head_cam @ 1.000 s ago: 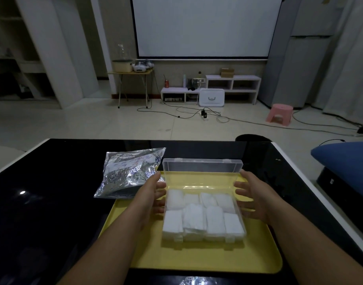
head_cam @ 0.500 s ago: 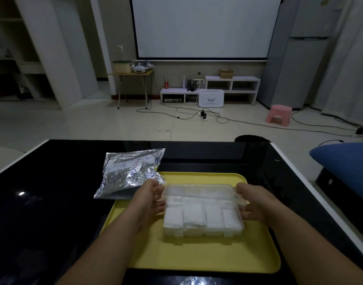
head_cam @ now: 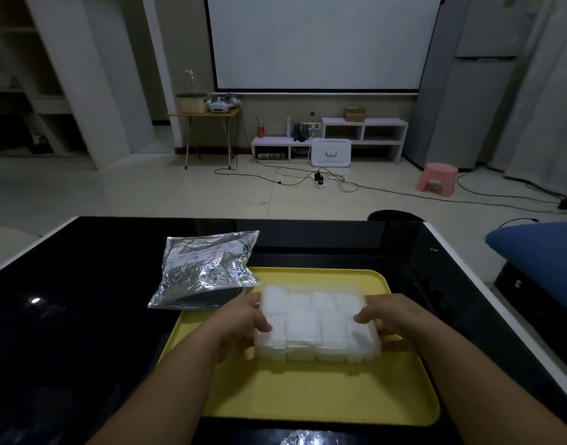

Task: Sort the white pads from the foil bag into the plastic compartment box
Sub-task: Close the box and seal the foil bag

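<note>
Gripping the plastic compartment box (head_cam: 317, 354) at both ends, the person holds it flat on the yellow tray (head_cam: 308, 390); the left hand (head_cam: 240, 319) wraps the left edge with its thumb laid over the lid (head_cam: 340, 300), and the right hand (head_cam: 391, 319) mirrors it on the right edge, thumb on top and fingers curled round the side. This two-sided hold seems meant to squeeze lid and base together evenly, so that neither end lifts. The lid lies down over the box; whether its front catches have engaged cannot be told from this angle. Through the clear plastic the white pads (head_cam: 303, 324) show in two rows, one or more to each compartment, filling the box from wall to wall; none lies loose on the tray. The foil bag (head_cam: 205, 268) rests on the black table (head_cam: 67, 316) with one corner over the tray's far-left corner, apart from both hands and slack — set aside, most likely, because it is no longer needed. The sorting looks finished; what remains is probably to press the catches home and let go.
</note>
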The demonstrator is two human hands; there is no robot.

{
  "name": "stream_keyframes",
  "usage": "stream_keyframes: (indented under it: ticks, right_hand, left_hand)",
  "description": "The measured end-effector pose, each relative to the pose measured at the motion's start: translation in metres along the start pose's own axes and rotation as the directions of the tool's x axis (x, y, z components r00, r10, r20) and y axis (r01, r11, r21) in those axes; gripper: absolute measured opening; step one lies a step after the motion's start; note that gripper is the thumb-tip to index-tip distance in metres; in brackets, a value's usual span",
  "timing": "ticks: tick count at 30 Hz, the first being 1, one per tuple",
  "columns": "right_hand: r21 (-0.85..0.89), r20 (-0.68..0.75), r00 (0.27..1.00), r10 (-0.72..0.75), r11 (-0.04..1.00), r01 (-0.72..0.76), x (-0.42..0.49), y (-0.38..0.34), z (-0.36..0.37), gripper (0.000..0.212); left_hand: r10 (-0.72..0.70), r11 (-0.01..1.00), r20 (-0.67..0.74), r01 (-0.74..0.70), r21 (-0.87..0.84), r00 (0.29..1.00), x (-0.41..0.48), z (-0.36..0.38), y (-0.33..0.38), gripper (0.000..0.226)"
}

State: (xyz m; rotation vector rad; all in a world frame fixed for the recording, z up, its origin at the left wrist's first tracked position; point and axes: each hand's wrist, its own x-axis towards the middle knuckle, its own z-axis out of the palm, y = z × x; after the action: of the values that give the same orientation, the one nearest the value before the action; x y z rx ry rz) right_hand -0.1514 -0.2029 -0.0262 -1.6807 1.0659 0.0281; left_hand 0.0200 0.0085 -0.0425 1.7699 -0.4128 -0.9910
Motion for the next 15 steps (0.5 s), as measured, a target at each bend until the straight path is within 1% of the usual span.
stream_keyframes:
  ticks: [2,5,8,11,13,15]
  right_hand:
    - [-0.047,0.053,0.999,-0.005,0.999,0.007,-0.001,0.001,-0.002,0.049]
    - [-0.078,0.108,0.994,-0.015,0.997,0.023,-0.002,0.000,-0.001,0.069]
    - [-0.072,0.112,0.993,-0.020,0.997,0.028,0.001,0.003,0.000,0.079]
    - [-0.122,0.112,0.994,0.004,0.993,0.010,-0.001,0.002,0.002,0.086]
    - [-0.171,0.115,0.992,0.042,0.985,-0.022,-0.003,-0.001,0.005,0.090]
    - [-0.182,0.102,0.993,0.064,0.982,-0.045,-0.003,-0.004,0.008,0.091]
  left_hand:
    - [0.003,0.999,0.016,-0.004,0.034,1.000,0.000,-0.001,0.000,0.058]
    - [0.014,0.998,0.037,-0.016,0.058,0.999,0.000,-0.001,-0.002,0.056]
    - [0.049,0.995,0.036,-0.052,0.080,0.998,0.000,0.000,-0.006,0.058]
    - [0.075,0.994,0.031,-0.077,0.083,0.997,0.001,0.000,-0.008,0.060]
    - [0.097,0.991,0.022,-0.099,0.087,0.995,0.002,0.001,-0.011,0.070]
    - [0.096,0.994,-0.008,-0.095,0.057,0.995,0.002,0.001,-0.011,0.093]
